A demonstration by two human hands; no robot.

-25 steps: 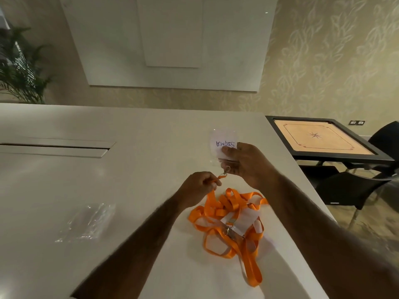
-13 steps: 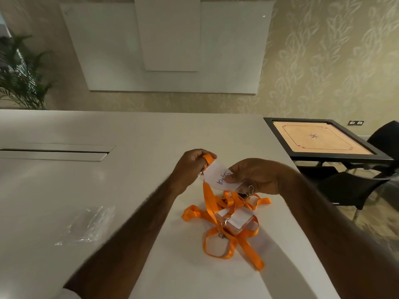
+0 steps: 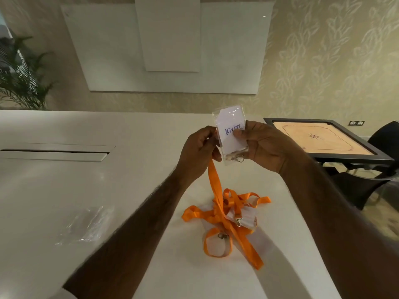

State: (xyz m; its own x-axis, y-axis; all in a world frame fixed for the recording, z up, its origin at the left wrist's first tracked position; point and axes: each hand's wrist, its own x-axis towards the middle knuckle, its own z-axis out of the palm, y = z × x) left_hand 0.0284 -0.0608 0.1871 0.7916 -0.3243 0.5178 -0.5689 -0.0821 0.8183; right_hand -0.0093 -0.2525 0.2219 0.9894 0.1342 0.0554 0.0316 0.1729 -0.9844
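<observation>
I hold a clear badge sleeve with a white name card [image 3: 231, 128] upright above the white table [image 3: 129, 130]. My right hand [image 3: 269, 145] pinches the card's right edge, thumb across the blue handwriting. My left hand [image 3: 199, 152] grips the sleeve's left edge together with an orange lanyard strap [image 3: 214, 180] that hangs down to the table. A metal clip [image 3: 239, 159] dangles at the sleeve's bottom. Below lies a tangled heap of orange lanyards [image 3: 228, 221] with more badge sleeves and clips in it.
A crumpled clear plastic bag [image 3: 86, 225] lies on the table to the left. A long cable hatch [image 3: 54, 153] is set into the table farther left. A carrom board [image 3: 323, 139] and a black chair [image 3: 382, 147] stand beyond the table's right edge.
Both hands rose and turned the badge upright facing me. My left hand now holds the sleeve's edge with the strap pulled up taut from the heap.
</observation>
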